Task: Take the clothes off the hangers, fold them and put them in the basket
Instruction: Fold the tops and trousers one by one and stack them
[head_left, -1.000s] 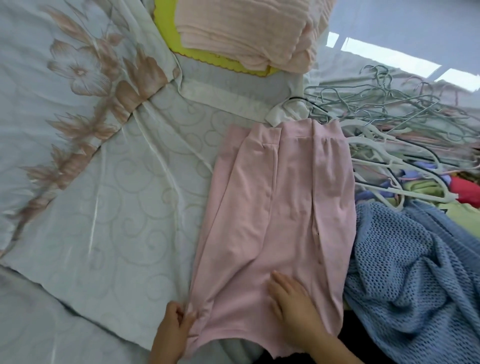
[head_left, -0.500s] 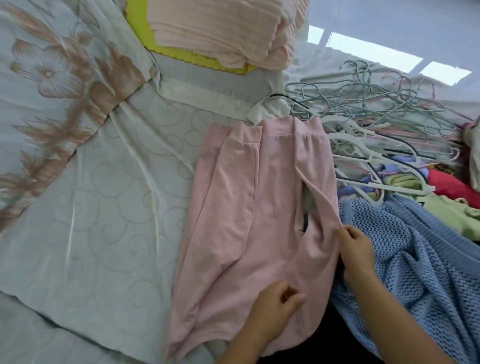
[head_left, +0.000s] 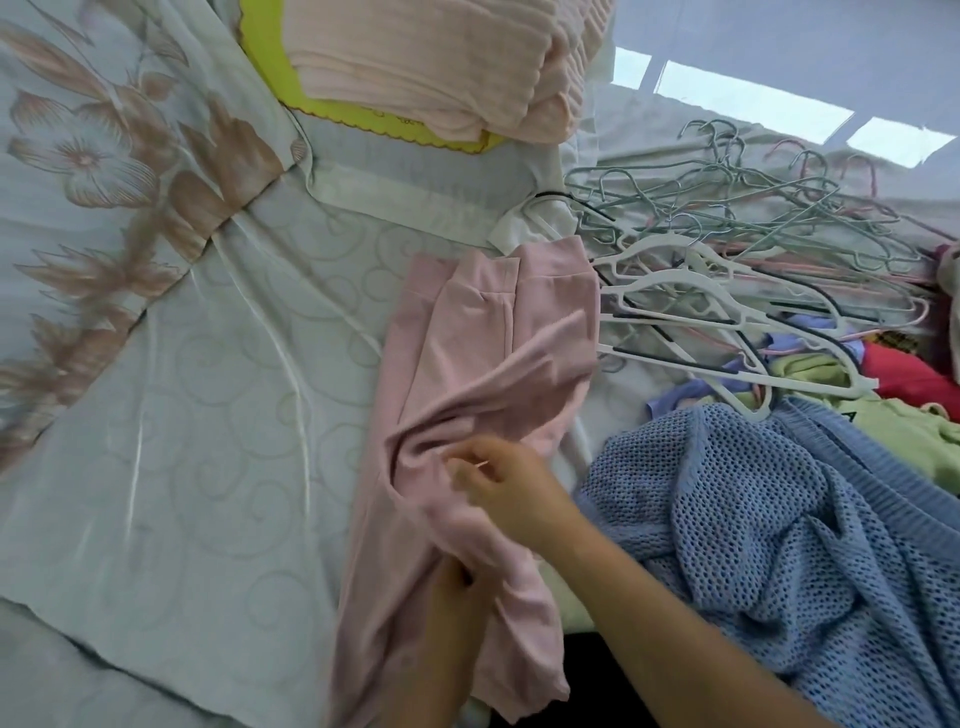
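Head view: pink garment (head_left: 483, 364) half folded on the bed (head_left: 208, 415).
Right hand (head_left: 498, 483) pinches its side across the middle; left hand (head_left: 452, 597) grips the lower cloth. Bare hangers (head_left: 727, 249) lie beside it, the blue knit (head_left: 779, 545) waits unfolded, and no basket shows.

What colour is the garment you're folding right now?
The garment is plain pale pink, seen best in the head view.

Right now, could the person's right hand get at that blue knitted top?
Probably yes. The blue knitted top lies open right beside the right hand, with nothing between them. But that hand is pinching the pink garment, so it would have to let go first.
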